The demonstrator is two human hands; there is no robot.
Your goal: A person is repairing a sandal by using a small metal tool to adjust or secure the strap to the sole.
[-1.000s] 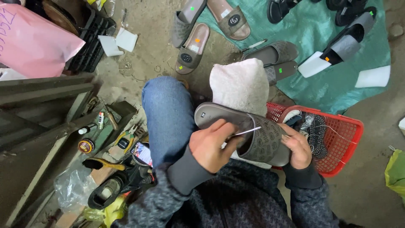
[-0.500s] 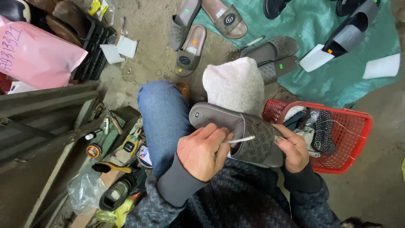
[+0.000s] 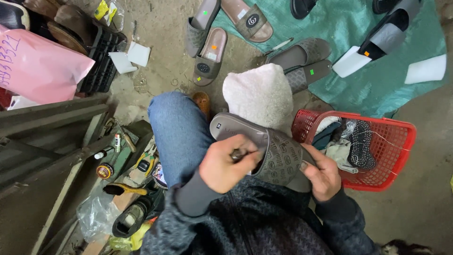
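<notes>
Far left: a pink plastic bag [image 3: 40, 66] is seen on a dark crate [image 3: 101, 66], with small tools and tins scattered on a green tray [image 3: 123, 153] below. A jeans-clad knee [image 3: 181, 130] is raised at centre-left.

The left hand [image 3: 225, 165] is curled shut around a small dark tool [image 3: 236, 154]; only its tip is shown between the fingers, so what kind of tool it is cannot be told. The knuckles are pressed onto the footbed of a grey slide sandal [image 3: 264, 148], which is held across the lap, resting against the knee and a pale fuzzy cloth [image 3: 259, 94].

The sandal's long axis is laid from upper left (heel end) to lower right (toe end). The patterned strap [image 3: 283, 158] is placed just right of the left hand's fingers, so the tool tip is aimed towards the strap's inner edge. The left hand is the nearer one to that seam. The sandal is dull grey-brown, with a smooth footbed and a wide embossed strap.

The right hand [image 3: 323, 174] is clamped on the toe end, thumb on top by the strap, fingers hidden beneath.

Further right, a red plastic basket [image 3: 401, 156] of rags and thread is placed just beside the sandal. More sandals are laid out on a green tarp [image 3: 339, 28] above.
</notes>
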